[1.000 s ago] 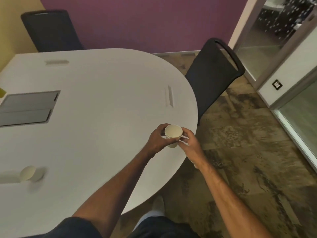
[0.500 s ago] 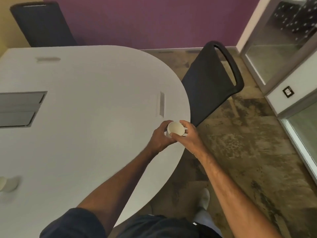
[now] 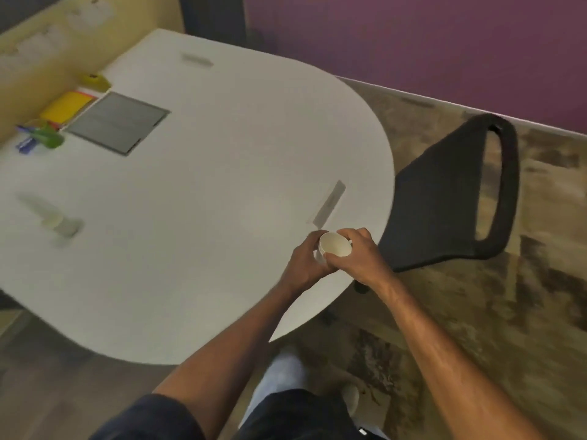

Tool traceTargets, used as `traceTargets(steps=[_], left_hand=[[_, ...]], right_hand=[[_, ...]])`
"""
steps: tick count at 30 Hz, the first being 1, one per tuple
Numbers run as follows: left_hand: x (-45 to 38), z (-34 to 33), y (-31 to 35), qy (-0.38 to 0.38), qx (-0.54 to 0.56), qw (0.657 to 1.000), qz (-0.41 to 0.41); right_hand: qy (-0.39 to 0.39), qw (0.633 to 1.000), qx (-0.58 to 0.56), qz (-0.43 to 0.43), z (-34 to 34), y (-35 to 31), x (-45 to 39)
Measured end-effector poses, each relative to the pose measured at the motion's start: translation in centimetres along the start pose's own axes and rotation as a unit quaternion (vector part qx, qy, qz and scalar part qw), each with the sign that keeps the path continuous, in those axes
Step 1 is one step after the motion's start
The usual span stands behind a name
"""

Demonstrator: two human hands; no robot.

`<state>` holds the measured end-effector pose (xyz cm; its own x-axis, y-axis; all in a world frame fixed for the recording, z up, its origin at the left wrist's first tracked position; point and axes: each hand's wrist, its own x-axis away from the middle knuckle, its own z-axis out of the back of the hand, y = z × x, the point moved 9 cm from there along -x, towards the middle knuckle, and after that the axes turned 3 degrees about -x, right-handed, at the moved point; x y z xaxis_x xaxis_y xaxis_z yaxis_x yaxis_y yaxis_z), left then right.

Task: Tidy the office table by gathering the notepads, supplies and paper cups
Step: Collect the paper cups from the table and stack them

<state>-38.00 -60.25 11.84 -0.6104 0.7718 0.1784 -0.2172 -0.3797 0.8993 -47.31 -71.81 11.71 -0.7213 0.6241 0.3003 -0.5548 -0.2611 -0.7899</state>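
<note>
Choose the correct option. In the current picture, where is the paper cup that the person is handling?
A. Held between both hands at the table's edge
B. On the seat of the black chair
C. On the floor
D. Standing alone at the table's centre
A: the left hand and right hand both grip the paper cup at the edge of the white table.

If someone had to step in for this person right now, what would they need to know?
Left hand and right hand both grip a paper cup above the white table's near edge.
Another cup, blurred, sits at the table's left side.
Yellow notepads and coloured supplies lie near the far-left edge.
Done: one cup in hand.
Left: fetch the other cup and gather everything together.
</note>
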Motion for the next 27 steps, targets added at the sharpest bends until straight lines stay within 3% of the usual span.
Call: traceTargets(steps=[8, 27], left_hand=[[-4.9, 1.8, -1.2, 0.055, -0.001, 0.998, 0.03], [-19.5, 3.4, -4.1, 0.092, 0.022, 0.992, 0.083]], right_hand=[[-0.056, 0.998, 0.007, 0.026, -0.1, -1.6, -6.5], [-0.01, 0.999, -0.033, -0.005, 8.1, -3.8, -24.2]])
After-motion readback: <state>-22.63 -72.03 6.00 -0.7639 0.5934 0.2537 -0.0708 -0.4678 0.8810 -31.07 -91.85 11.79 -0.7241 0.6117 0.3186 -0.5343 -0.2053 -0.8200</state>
